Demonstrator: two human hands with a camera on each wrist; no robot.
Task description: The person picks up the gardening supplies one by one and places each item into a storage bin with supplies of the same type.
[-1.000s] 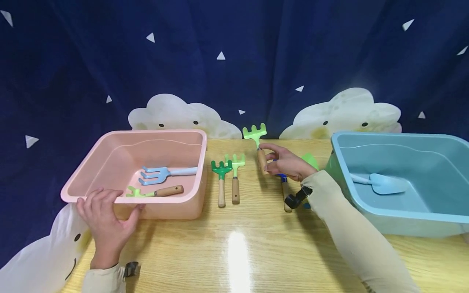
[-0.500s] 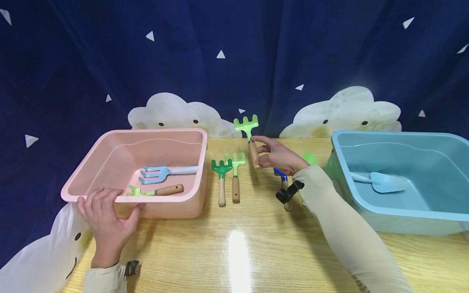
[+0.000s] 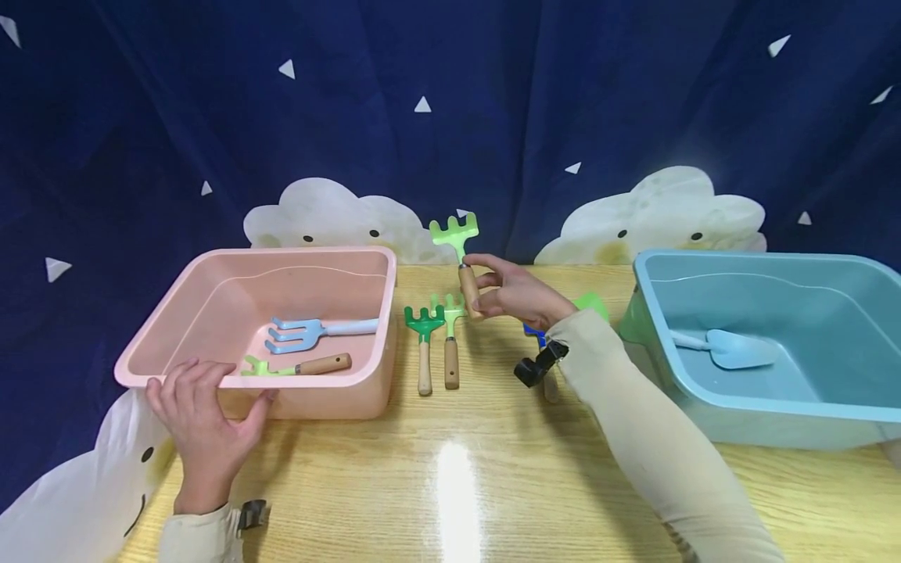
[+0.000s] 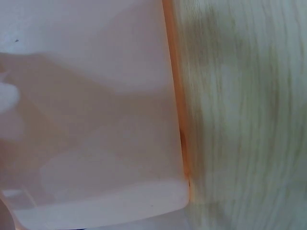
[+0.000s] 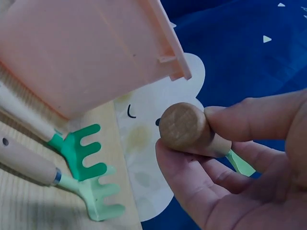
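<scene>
In the head view my right hand (image 3: 517, 293) pinches the wooden handle of a light green hand rake (image 3: 456, 234), its tines pointing up and away, above the table. The right wrist view shows the round handle end (image 5: 182, 125) between thumb and fingers. My left hand (image 3: 207, 426) rests on the near rim of the pink bin (image 3: 383, 367), fingers bent over the edge. Inside that bin lie a light blue rake (image 3: 303, 335) and another light green rake (image 3: 320, 365). A dark green rake (image 3: 425, 336) and a light green rake (image 3: 451, 352) lie side by side on the table.
At the right stands a blue bin (image 3: 760, 403) holding a light blue trowel (image 3: 739, 349). A blue-headed tool (image 3: 536, 332) and a bright green tool head (image 3: 594, 303) lie partly hidden under the right arm. A dark blue curtain (image 3: 493, 117) hangs behind the table.
My right hand has moved left with the light green rake, from beside the blue-headed tool to above the two table rakes. The left hand has stayed on the pink bin's rim.
</scene>
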